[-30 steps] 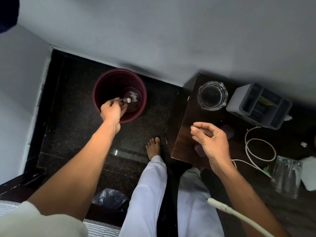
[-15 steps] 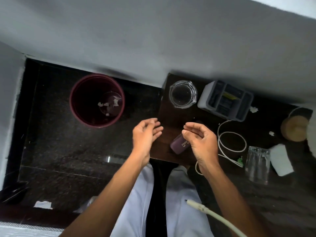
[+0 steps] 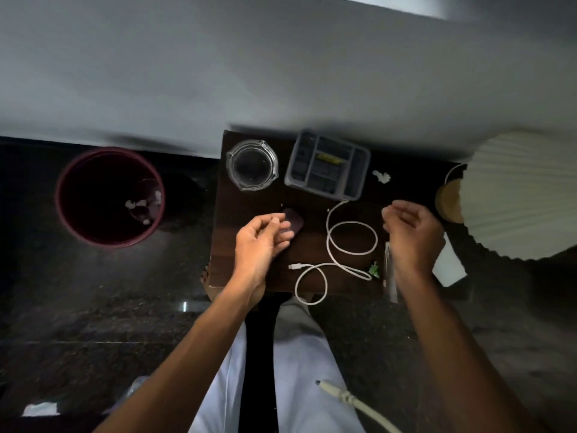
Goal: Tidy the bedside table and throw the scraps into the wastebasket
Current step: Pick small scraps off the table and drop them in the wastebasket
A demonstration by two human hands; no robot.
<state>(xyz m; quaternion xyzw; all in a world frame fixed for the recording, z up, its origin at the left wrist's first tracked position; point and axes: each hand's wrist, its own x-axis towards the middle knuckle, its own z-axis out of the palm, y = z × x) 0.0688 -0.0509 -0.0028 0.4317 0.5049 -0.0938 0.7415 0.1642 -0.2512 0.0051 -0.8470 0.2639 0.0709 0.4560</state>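
We hold left grip (image 3: 262, 242) loosely curled, empty, over purple case (image 3: 295, 221) | right grip (image 3: 412, 235) slack, empty | white scrap (image 3: 381, 176) lies on tabletop (image 3: 246, 210) beside organizer (image 3: 327, 170), wastebasket (image 3: 107, 243) on floor left | risk: reaching it, our right wrist may topple the glass (image 3: 390, 270) or drag the cable (image 3: 327, 242)

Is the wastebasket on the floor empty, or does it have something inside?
Not empty. The wastebasket holds a few white scraps, which lie on its dark bottom.
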